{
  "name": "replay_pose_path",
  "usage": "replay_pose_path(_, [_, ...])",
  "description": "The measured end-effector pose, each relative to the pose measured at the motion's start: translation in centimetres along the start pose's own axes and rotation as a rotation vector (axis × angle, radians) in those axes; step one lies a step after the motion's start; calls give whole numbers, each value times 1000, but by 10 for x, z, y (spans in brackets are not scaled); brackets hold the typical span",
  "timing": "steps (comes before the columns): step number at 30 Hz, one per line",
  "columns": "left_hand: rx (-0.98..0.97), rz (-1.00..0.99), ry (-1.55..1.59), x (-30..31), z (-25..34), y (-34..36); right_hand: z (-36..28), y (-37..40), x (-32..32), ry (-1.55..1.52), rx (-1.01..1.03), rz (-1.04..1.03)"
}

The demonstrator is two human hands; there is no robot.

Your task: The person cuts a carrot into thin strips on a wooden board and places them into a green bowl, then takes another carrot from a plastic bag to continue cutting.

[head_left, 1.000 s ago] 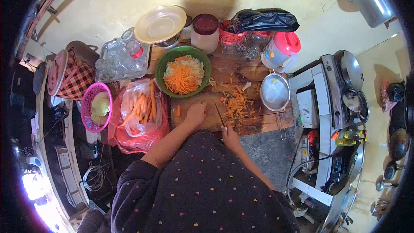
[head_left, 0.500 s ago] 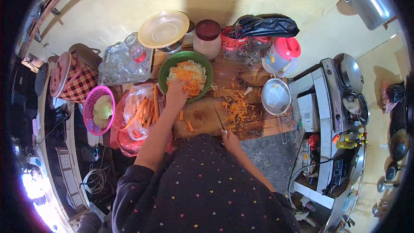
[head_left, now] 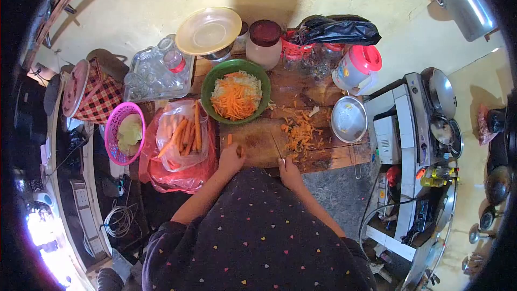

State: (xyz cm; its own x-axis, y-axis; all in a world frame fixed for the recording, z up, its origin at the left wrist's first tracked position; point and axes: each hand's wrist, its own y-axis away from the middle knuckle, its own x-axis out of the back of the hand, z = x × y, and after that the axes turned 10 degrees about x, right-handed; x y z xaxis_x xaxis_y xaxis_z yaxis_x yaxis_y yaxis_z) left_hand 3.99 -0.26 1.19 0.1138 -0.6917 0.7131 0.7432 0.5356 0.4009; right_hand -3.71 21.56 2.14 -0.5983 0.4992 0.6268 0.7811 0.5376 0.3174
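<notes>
A green bowl [head_left: 206,95] holds shredded carrot and pale shreds. Below it lies a wooden cutting board [head_left: 258,137] with a carrot piece [head_left: 230,139] on it. My left hand [head_left: 232,160] is at the board's lower left edge, its fingers curled together; what they hold, if anything, is too small to name. My right hand [head_left: 290,172] is closed round the handle of a knife [head_left: 277,146], whose blade points up over the board. Orange peelings [head_left: 302,133] lie right of the knife. Whole carrots [head_left: 186,136] rest in a clear bag on a red plastic bag [head_left: 153,170].
A pink basket [head_left: 109,136] with pale leaves stands at the left, near a tray of glassware [head_left: 187,89]. A metal strainer [head_left: 349,120] lies at the right, below a pitcher [head_left: 350,73]. Lidded jar [head_left: 264,51] and yellow bowl [head_left: 209,31] stand behind. Stove [head_left: 417,113] far right.
My left hand has moved from inside the green bowl down to the cutting board's lower left. My right hand still holds the knife. The whole view has shifted slightly.
</notes>
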Motion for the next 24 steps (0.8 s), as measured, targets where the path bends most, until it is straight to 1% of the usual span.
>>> replay_pose_path(3, [-162,126,296,0,19,-5,-2,1,-2,-5,38,17])
replay_pose_path(6, [-428,333,172,-1,30,-15,-6,1,-1,-22,49,5])
replay_pose_path(9, [-416,264,227,-15,23,-25,-8,-1,-3,-30,86,-2])
replay_pose_path(12, [-451,263,154,-16,22,-19,-13,2,-1,-67,101,-6])
replay_pose_path(15, [-444,266,191,-9,30,-8,-18,5,1,-79,94,-14])
replay_pose_path(18, [-277,104,428,-18,26,-10,-20,6,3,-74,101,-32])
replay_pose_path(21, [-83,22,790,-25,31,-12,-23,8,1,-72,109,-37])
replay_pose_path(24, [235,-146,1103,-31,25,-20,-27,9,3,-96,123,-62])
